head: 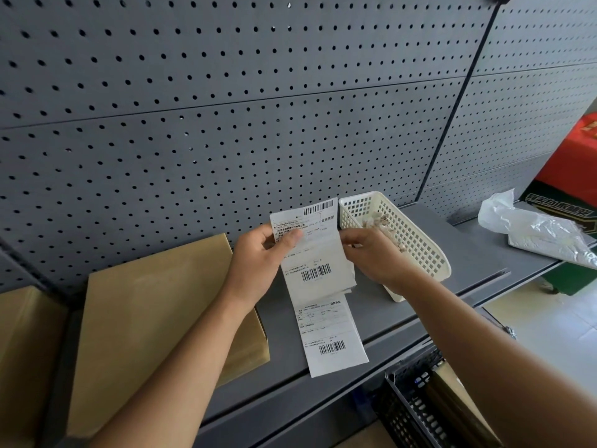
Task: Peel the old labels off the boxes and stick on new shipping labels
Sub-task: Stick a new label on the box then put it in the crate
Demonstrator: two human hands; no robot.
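A strip of white shipping labels [318, 273] with barcodes hangs in front of me over the grey shelf [468, 250]. My left hand [261, 257] pinches the top label's left edge, thumb on its printed face. My right hand [378, 257] pinches the same label's right edge. The strip's lower label [329, 337] hangs down toward the shelf's front. A brown cardboard box [148, 305] lies on the shelf to the left, under my left forearm. No label shows on its visible top face. A second brown box [22, 350] sits at the far left.
A white plastic basket [416, 240] holding crumpled paper scraps stands right behind my right hand. Grey pegboard [226, 108] backs the shelf. Crumpled clear plastic wrap [536, 231] lies at the right. A red box [578, 163] is beyond it. A black wire basket [429, 405] sits below.
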